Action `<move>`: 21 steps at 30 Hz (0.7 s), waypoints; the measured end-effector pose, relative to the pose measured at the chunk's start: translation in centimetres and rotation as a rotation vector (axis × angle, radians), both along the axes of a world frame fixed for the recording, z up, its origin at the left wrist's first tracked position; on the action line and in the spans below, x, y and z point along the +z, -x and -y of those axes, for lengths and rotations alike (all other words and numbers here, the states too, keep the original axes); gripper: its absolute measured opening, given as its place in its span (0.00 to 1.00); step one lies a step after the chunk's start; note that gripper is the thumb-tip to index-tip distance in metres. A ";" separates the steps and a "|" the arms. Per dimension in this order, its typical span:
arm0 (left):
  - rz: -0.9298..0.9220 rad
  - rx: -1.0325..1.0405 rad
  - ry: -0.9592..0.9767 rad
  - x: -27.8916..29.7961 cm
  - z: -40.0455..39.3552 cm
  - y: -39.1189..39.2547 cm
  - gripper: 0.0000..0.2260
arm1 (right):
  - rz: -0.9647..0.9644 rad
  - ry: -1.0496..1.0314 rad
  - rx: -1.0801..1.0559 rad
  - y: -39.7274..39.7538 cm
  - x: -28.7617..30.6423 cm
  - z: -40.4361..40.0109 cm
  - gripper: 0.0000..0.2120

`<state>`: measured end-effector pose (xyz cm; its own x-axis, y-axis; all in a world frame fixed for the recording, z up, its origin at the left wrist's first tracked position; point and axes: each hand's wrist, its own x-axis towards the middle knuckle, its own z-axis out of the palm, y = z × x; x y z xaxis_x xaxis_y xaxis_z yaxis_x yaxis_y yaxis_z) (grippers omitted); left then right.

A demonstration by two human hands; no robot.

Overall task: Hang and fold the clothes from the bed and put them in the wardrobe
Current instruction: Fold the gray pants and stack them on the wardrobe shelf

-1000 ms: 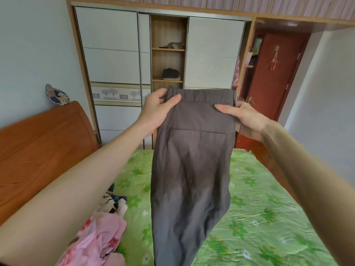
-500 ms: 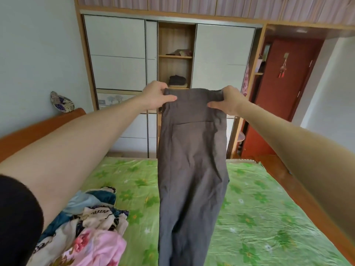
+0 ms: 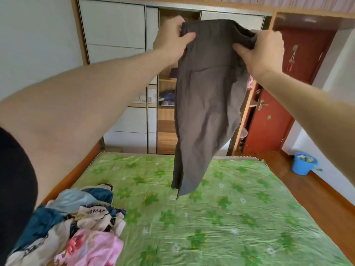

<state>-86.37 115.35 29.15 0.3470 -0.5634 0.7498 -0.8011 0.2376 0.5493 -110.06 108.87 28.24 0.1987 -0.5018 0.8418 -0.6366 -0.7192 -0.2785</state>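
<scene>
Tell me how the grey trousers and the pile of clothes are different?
The trousers are plain grey; the pile is blue, white and pink with patterns. The trousers hang in the air, held at the waistband by the left hand and right hand; the pile lies crumpled on the bed. Both are clothes not yet folded.

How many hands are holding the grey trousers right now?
2. The left hand grips one end of the grey trousers at the waistband, the right hand grips the other end, above the bed.

This is a home bedroom. A bed (image 3: 221, 217) with green flowered cover stands before a built-in wardrobe (image 3: 115, 54) and red door (image 3: 272, 112).
</scene>
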 end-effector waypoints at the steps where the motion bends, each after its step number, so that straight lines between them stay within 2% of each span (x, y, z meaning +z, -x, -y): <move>1: -0.030 -0.077 -0.003 -1.7 -0.3 0.3 0.05 | -0.014 0.002 0.022 0.7 -1.6 0.0 0.17; 3: -0.053 -0.127 -0.041 -6.3 -1.5 1.1 0.05 | -0.068 -0.079 0.110 2.2 -5.5 0.1 0.16; 5: 0.007 -0.062 -0.129 -12.5 -3.2 2.2 0.06 | -0.153 -0.259 0.210 4.1 -10.1 -0.4 0.12; 8: 0.053 -0.029 -0.289 -23.9 -7.9 4.2 0.10 | -0.384 -0.446 0.310 7.1 -18.5 -2.9 0.06; 10: 0.187 -0.046 -0.388 -31.6 -12.1 5.6 0.10 | -0.532 -0.530 0.366 8.9 -25.2 -5.6 0.06; 12: 0.387 -0.091 -0.503 -38.8 -16.1 6.9 0.11 | -0.631 -0.612 0.395 10.6 -32.9 -8.5 0.03; 13: 0.450 -0.122 -0.580 -42.2 -17.8 7.5 0.11 | -0.673 -0.648 0.400 11.5 -36.9 -10.1 0.07; 15: 0.460 -0.191 -0.731 -48.5 -21.3 8.9 0.11 | -0.739 -0.729 0.398 13.4 -44.2 -13.3 0.15; 18: 0.363 -0.271 -0.807 -56.6 -25.6 11.3 0.12 | -0.719 -0.870 0.391 16.3 -52.5 -18.1 0.19; 21: 0.358 -0.327 -0.839 -61.9 -29.2 14.2 0.09 | -0.708 -0.937 0.381 19.4 -58.3 -22.3 0.21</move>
